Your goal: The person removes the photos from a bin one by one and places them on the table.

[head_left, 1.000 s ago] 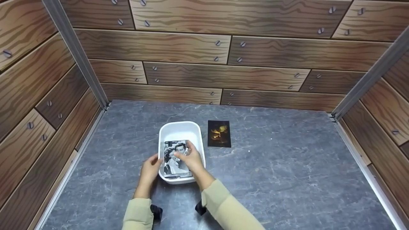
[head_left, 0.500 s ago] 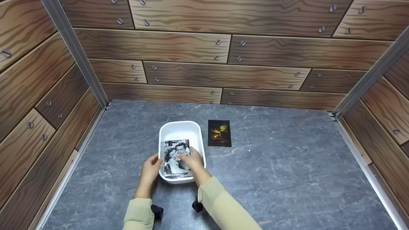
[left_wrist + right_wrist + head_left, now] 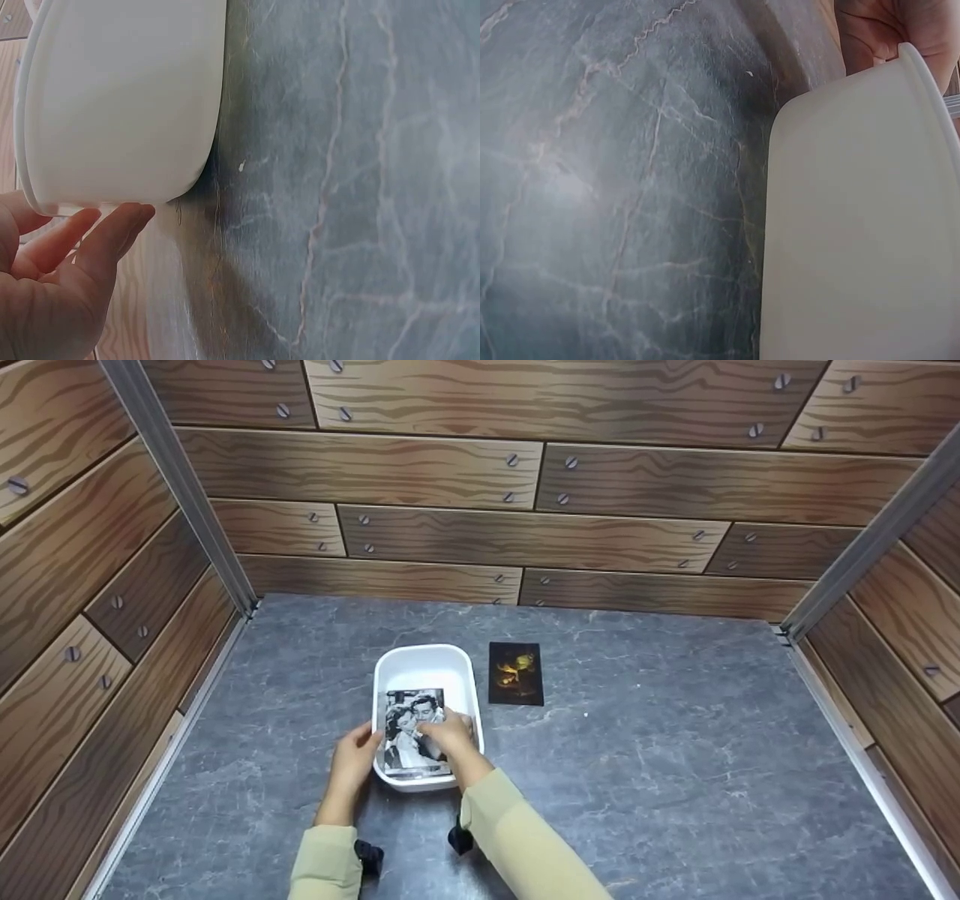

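Note:
A white plastic tub (image 3: 424, 660) stands on the marbled floor. Inside its near half lies a black-and-white photo (image 3: 409, 735) of a couple; a further edge shows below it, perhaps another card. My left hand (image 3: 351, 757) holds the tub's left side, thumb at the rim; in the left wrist view its fingers (image 3: 112, 236) press the outer wall. Reaching into the tub, my right hand (image 3: 454, 739) grips the photo's right edge, thumb on top and fingers bent along the side, their tips partly hidden. The right wrist view shows the tub's near wall (image 3: 862, 217) and part of the left hand (image 3: 885, 34).
A dark card with a golden picture (image 3: 515, 673) lies flat just right of the tub. Wood-patterned walls (image 3: 450, 472) enclose the floor at the back and both sides, with metal posts (image 3: 184, 480) in the corners.
My right hand has drawn back slightly, its fingers sliding from the photo's far right corner down along its right edge and bending more. The left hand and tub stay put.

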A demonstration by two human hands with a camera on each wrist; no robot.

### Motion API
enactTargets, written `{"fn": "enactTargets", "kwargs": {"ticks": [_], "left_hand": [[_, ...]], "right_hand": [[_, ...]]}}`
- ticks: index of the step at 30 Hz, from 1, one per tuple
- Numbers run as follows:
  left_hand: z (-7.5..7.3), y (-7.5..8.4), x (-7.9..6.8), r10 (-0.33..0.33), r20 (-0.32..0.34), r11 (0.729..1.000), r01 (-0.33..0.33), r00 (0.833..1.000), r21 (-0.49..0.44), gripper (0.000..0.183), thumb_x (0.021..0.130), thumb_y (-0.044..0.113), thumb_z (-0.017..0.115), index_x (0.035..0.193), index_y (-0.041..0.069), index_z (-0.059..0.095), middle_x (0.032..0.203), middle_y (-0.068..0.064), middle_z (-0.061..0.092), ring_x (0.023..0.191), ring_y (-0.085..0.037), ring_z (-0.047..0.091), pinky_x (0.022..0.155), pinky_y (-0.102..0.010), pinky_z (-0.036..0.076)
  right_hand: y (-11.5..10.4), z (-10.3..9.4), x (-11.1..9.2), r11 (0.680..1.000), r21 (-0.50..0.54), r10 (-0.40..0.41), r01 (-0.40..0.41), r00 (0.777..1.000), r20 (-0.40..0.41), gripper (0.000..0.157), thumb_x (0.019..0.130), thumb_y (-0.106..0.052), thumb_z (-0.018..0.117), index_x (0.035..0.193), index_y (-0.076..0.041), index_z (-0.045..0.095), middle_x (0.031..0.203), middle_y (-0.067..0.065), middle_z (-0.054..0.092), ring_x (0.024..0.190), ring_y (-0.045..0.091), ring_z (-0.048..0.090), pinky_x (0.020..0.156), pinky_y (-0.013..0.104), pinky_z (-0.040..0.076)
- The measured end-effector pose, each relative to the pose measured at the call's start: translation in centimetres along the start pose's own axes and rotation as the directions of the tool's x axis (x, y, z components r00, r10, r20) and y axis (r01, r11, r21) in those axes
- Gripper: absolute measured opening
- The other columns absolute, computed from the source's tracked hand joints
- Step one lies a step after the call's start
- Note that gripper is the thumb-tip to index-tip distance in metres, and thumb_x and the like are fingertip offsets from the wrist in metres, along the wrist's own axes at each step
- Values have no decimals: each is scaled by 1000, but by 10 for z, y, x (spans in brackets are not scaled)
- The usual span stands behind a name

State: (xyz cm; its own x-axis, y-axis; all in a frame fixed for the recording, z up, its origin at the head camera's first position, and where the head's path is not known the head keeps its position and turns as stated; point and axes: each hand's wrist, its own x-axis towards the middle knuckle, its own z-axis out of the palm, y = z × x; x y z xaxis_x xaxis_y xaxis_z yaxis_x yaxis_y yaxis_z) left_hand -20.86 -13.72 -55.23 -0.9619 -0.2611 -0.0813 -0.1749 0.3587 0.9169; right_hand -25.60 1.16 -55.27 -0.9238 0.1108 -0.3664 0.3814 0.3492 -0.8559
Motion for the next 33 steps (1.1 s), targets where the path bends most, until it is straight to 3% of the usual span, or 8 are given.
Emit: {"fn": "enactTargets", "kwargs": {"ticks": [8,12,16,20,28,31,33], "left_hand": [[1,1,1,-40,15,999,40,999,-15,41,97,10,53,131,-12,51,130,-31,55,125,-43,50,106,-49,41],[2,0,1,-37,9,999,38,999,-20,40,96,9,53,130,-13,52,129,-32,56,124,-44,50,106,-49,40],[1,0,0,-37,7,999,37,999,-24,40,96,9,53,130,-13,52,129,-32,55,124,-44,50,107,-50,40],[1,0,-1,-35,6,999,35,999,-33,40,96,9,53,130,-13,52,130,-32,54,125,-44,50,107,-49,40],[1,1,0,-24,-5,1000,24,1000,-16,40,96,10,53,129,-13,53,129,-31,56,124,-43,51,106,-49,41],[1,0,0,-25,-4,1000,25,1000,-14,40,96,10,53,129,-12,53,129,-31,56,124,-43,51,106,-49,41],[1,0,0,-16,-3,1000,16,1000,-8,40,96,10,53,129,-13,53,128,-32,56,123,-43,52,106,-49,41]], "right_hand": [[-1,-1,1,998,60,-2,3,1000,-8,70,76,-10,68,141,4,45,141,27,33,129,39,36,110,44,36],[1,-1,-1,997,19,-75,76,995,-68,64,74,-6,67,136,3,51,134,28,45,123,38,45,101,41,44],[2,-3,-2,989,11,-145,147,983,-108,62,70,2,63,131,3,56,119,24,59,108,33,56,83,34,52],[1,-5,-2,985,60,-153,160,982,-109,60,71,6,62,131,1,58,112,20,63,95,26,59,69,28,51],[2,-4,-1,986,89,-136,142,988,-66,68,72,9,67,136,-10,56,100,10,58,83,17,51,64,23,48],[3,-4,-2,985,84,-146,148,989,-35,76,70,11,68,140,-15,53,108,16,61,88,19,54,62,21,47],[2,-4,-3,983,113,-146,147,989,-14,79,70,13,67,141,-17,50,121,23,59,101,25,58,60,22,48]]}}
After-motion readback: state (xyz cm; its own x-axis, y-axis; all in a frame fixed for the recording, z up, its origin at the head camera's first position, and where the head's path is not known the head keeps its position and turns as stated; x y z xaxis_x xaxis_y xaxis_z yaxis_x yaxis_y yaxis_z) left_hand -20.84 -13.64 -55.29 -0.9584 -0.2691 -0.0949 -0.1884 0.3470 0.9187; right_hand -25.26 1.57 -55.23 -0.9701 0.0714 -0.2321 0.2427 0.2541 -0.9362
